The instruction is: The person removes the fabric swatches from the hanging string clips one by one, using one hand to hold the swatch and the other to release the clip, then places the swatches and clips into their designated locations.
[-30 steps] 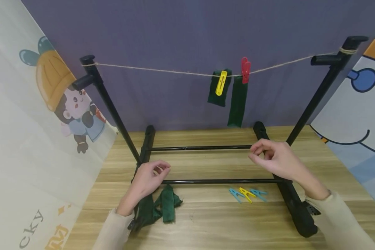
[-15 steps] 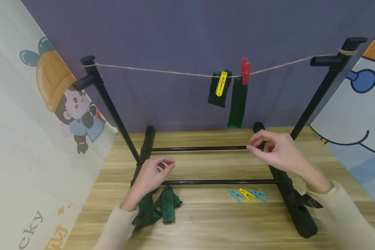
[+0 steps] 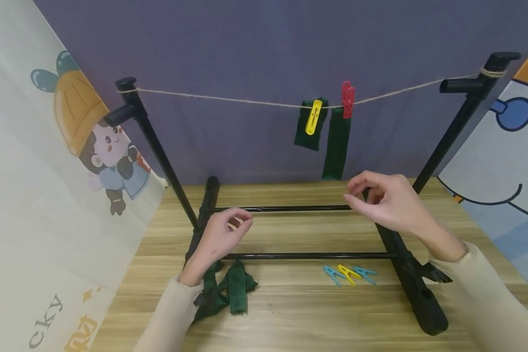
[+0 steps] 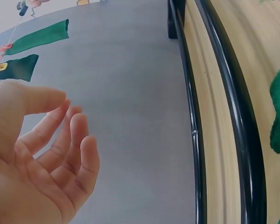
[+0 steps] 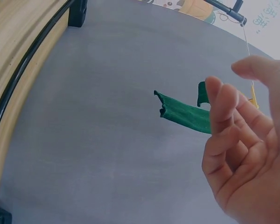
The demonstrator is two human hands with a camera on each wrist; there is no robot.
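My left hand (image 3: 226,232) hovers above the rack's left foot, its fingers loosely curled around nothing. In the left wrist view, its thumb and index fingertip lie close together. Higher up on the right, my right hand (image 3: 389,201) is also empty, with loosely bent fingers and a gap beside the thumb. Beyond it, a short green cloth strip (image 3: 303,139) hangs on the string (image 3: 229,99) under a yellow clothespin (image 3: 313,117). Beside that hangs a longer green strip (image 3: 336,146) with a red clothespin (image 3: 348,100). More green cloth strips (image 3: 236,293) lie heaped on the table, partly behind my left forearm.
Two blue clothespins (image 3: 365,275) and one yellow clothespin (image 3: 346,274) lie on the wooden table (image 3: 308,318). The black rack's left post (image 3: 160,151) and right post (image 3: 451,132) hold the string. Two low crossbars (image 3: 308,255) join its feet. A dark backdrop (image 3: 229,49) stands behind.
Both hands have risen; the left has also shifted rightward, and the right slightly leftward. The hanging strips and the clothespins stay as they were.
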